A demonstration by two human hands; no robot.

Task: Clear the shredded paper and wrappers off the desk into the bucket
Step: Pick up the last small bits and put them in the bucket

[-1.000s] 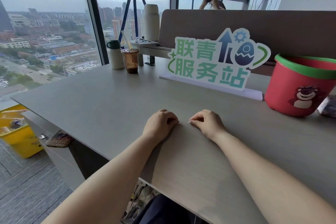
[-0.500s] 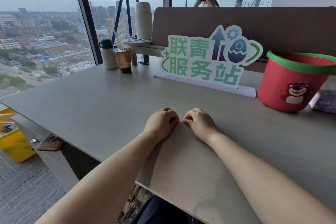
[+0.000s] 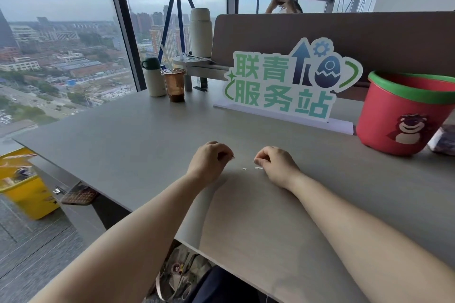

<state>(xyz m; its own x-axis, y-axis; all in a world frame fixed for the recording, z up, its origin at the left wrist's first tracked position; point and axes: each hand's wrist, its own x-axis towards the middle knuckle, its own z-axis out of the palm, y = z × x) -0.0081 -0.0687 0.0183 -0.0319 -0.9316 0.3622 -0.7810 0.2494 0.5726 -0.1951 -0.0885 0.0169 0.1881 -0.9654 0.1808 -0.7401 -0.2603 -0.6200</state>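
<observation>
Two tiny white paper scraps lie on the grey desk, between my hands. My left hand rests on the desk just left of them, fingers curled in, thumb and forefinger pinched. My right hand rests just right of them, also curled, its fingertips almost touching the nearer scrap. Nothing shows inside either hand. The red bucket with a green rim and a bear picture stands upright at the far right, about an arm's reach from my right hand.
A white-and-green standing sign is behind my hands. A brown iced drink cup, a white flask and a tall bottle stand at the back left. A dark packet lies beside the bucket. A yellow bin sits on the floor.
My hands, which were touching with fingertips together, have drawn apart sideways. Two small paper scraps now lie on the desk between them.
</observation>
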